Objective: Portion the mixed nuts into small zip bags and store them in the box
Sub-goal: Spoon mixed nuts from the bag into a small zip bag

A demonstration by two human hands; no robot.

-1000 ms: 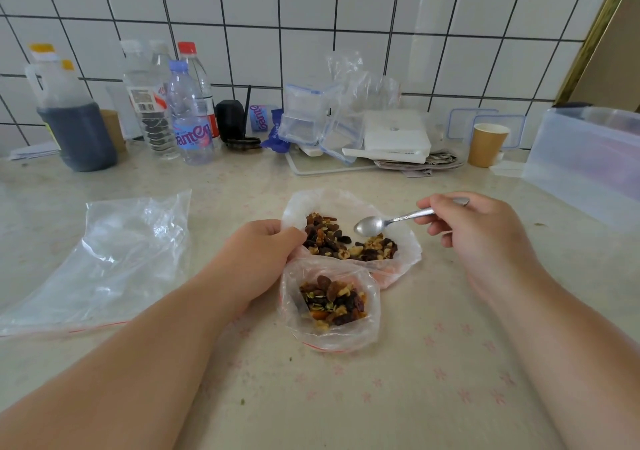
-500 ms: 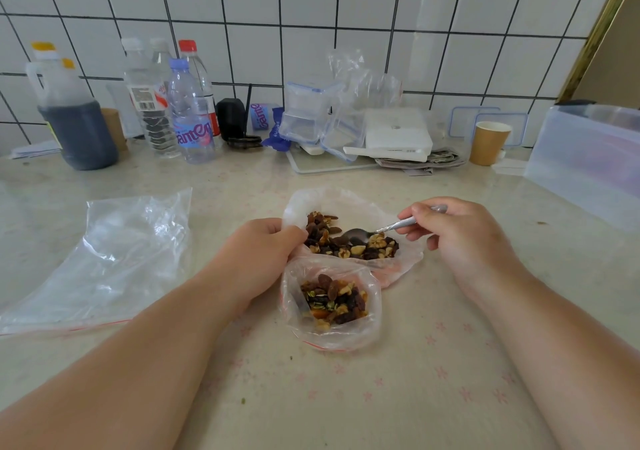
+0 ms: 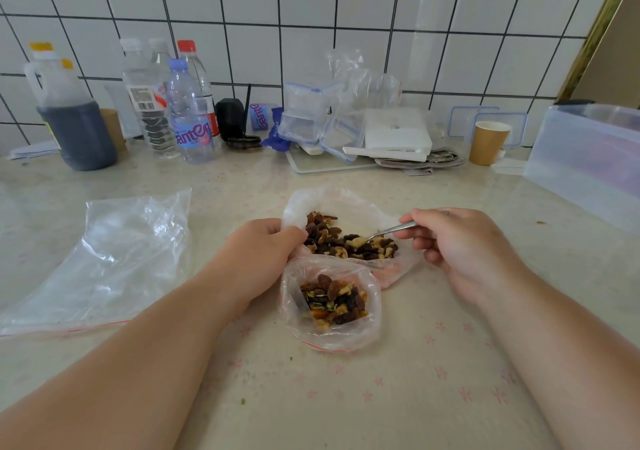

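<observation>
A pile of mixed nuts lies in an opened large plastic bag at the middle of the counter. Just in front of it a small zip bag stands open, partly filled with nuts. My left hand grips the rims of both bags where they meet. My right hand holds a metal spoon by its handle. The spoon's bowl is dug into the nut pile. A large translucent storage box stands at the right edge.
An empty clear bag lies flat at the left. Along the tiled wall stand a dark jug, water bottles, stacked clip-lid containers, a white box and a paper cup.
My right hand lowered the spoon from above the pile and pushed its bowl leftward into the nuts. My left hand and both bags stayed put.
</observation>
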